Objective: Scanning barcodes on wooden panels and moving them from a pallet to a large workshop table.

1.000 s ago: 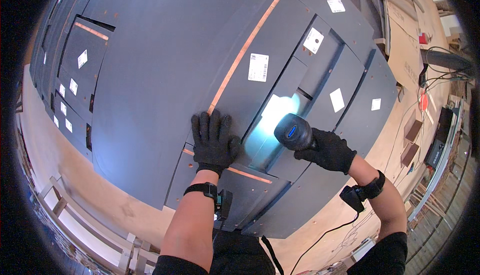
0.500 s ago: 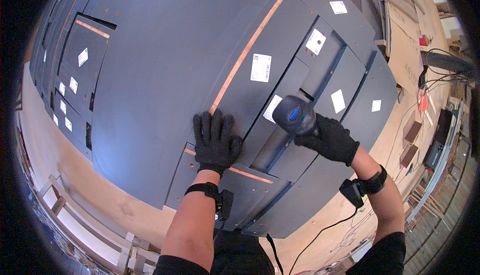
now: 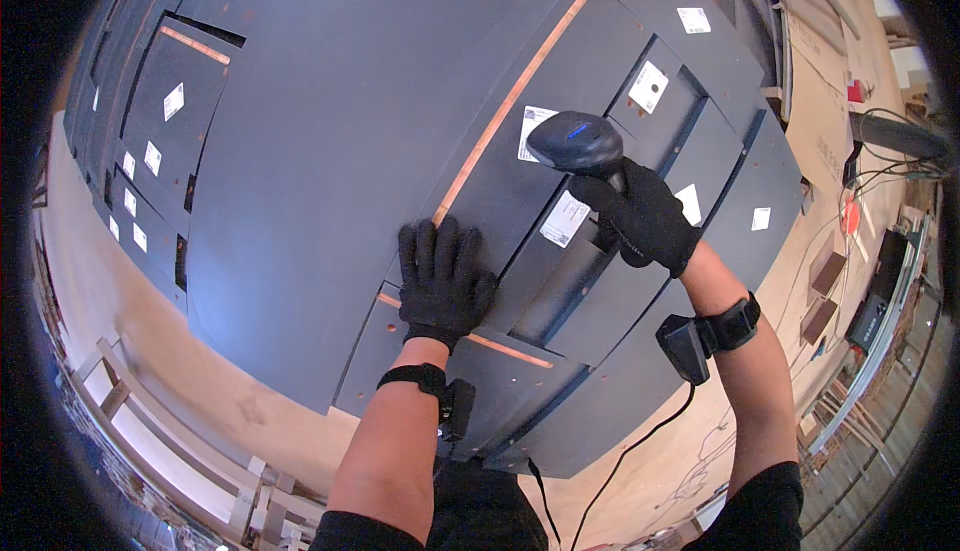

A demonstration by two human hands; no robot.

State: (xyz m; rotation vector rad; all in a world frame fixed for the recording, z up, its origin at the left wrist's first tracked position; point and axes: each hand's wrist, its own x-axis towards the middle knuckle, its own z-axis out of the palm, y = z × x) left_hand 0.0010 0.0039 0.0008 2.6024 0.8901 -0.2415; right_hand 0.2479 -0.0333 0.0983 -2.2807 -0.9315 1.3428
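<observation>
My gloved right hand (image 3: pixel 645 216) is wrapped round the handle of a black barcode scanner (image 3: pixel 576 144). The scanner's head hovers over a white label (image 3: pixel 536 131) and covers part of it. That label is stuck on a dark grey panel (image 3: pixel 575 61) with a bare wood-coloured edge strip (image 3: pixel 510 106). Below the scanner, another white label (image 3: pixel 565 219) lies on a neighbouring narrower panel. My gloved left hand (image 3: pixel 445 276) rests flat, fingers stretched out, on the grey panels at the lower end of the strip, holding nothing.
Several more labelled grey panels lie stacked and overlapping, with a group (image 3: pixel 175 101) at the far left. Cardboard (image 3: pixel 815 101) lies at the right, with tangled cables (image 3: pixel 890 146) beyond it. Two small brown blocks (image 3: pixel 826 269) sit near the right edge. A wooden frame (image 3: pixel 130 391) stands lower left.
My right hand has moved the scanner up and left, from over the lower label to the upper one. The lower label is now uncovered. My left hand stays flat on the panels.
</observation>
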